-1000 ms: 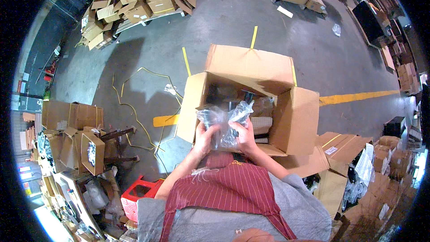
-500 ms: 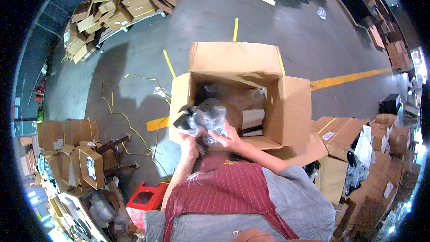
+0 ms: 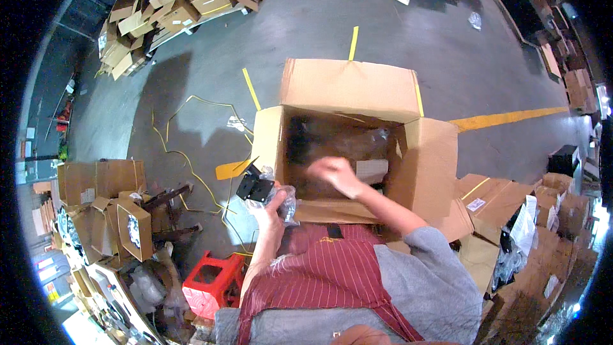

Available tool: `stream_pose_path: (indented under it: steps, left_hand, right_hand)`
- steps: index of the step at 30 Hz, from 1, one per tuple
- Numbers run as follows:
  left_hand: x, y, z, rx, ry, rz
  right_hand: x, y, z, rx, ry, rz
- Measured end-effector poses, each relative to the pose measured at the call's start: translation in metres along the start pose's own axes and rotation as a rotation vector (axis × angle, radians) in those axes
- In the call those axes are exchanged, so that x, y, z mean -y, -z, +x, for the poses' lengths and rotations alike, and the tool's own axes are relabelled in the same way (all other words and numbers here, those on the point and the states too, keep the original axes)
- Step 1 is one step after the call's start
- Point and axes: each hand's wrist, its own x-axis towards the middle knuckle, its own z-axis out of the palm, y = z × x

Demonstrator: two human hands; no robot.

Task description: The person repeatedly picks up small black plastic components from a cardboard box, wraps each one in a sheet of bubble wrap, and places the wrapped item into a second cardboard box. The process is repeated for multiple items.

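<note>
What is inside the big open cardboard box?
The right hand reaches into the big open cardboard box, above a small pale carton and clear plastic wrapping; the dark bottom is hidden.

Brown cardboard box (image 3: 357, 128) with yellow tape strips; a black part in clear plastic wrap (image 3: 258, 188); dark red apron (image 3: 325, 275) with thin pale stripes over a grey shirt (image 3: 428, 287) — a red stool (image 3: 211, 284) on grey floor (image 3: 319, 19) — with a yellow painted line (image 3: 511, 117).

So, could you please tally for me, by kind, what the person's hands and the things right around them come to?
Hands: 2, the left hand and the right hand
Open cardboard box: 1
Black parts in a clear plastic bag, gripped by the left hand: 1
Red plastic stool: 1
Total: 5
</note>
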Motion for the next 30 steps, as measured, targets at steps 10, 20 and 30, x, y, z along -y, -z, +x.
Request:
stream_pose_path:
  steps: [10,20,30]
  left_hand:
    - [-0.002,0.005,-0.018,-0.084,-0.046,0.106]
    - [-0.013,0.002,-0.022,-0.004,-0.022,0.022]
    - [0.001,-0.013,-0.001,0.653,0.202,0.021]
  right_hand:
    - [-0.122,0.040,0.140,-0.415,-0.144,-0.787]
    - [-0.086,0.097,0.103,-0.328,-0.418,-1.021]
    - [0.011,0.076,-0.083,-0.255,-0.226,0.632]
